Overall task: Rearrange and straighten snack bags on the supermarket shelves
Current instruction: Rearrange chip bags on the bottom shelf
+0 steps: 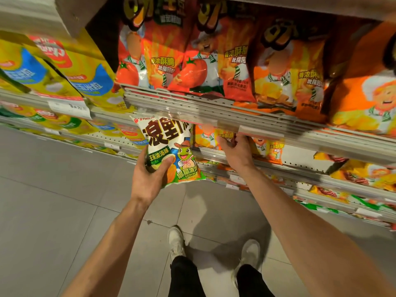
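Observation:
My left hand (150,176) grips a white and green snack bag (171,146) with a cartoon frog, held upright in front of the shelf edge. My right hand (234,148) reaches under the upper shelf rail, its fingers curled on a small orange snack bag (227,139) on the lower shelf. More small orange bags (267,150) stand to its right. Above, a row of large red tomato bags (162,61) and orange bags (287,67) leans on the upper shelf.
Yellow and blue bags (70,71) fill the shelves at the left. The grey shelf rail (214,112) with price strips juts out above my right hand. Lower shelves at the right hold yellow bags (364,174). Grey floor tiles (53,200) and my shoes lie below.

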### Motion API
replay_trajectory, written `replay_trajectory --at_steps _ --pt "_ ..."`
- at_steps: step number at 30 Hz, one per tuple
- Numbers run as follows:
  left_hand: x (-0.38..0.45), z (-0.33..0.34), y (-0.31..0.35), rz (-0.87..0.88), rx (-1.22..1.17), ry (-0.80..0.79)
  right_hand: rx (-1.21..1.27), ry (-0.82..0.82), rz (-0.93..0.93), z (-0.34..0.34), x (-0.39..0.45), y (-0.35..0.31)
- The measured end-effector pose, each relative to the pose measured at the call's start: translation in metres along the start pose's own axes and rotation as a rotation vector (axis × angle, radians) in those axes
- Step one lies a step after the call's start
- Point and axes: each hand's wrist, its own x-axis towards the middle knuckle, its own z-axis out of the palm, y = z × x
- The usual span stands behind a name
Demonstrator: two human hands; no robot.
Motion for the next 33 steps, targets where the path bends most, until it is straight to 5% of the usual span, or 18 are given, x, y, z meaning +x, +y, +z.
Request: replay_trajectory --at_steps 9,20,27,33 --pt "-0.001 0.002 -0.007 0.002 0.013 0.012 0.018 -0.118 0.019 -0.043 -0.027 0.024" --pt "0.008 0.059 0.0 0.086 0.125 -0.104 -0.032 -0.001 0.051 -0.131 -0.067 0.073" --pt "0.032 0.109 0.0 0.095 0.346 -0.042 0.254 0.061 0.122 -0.165 -0.083 0.09" --pt "0.035 0.138 -0.001 0.028 0.263 -0.095 0.212 0.093 0.129 -0.162 -0.076 0.092"
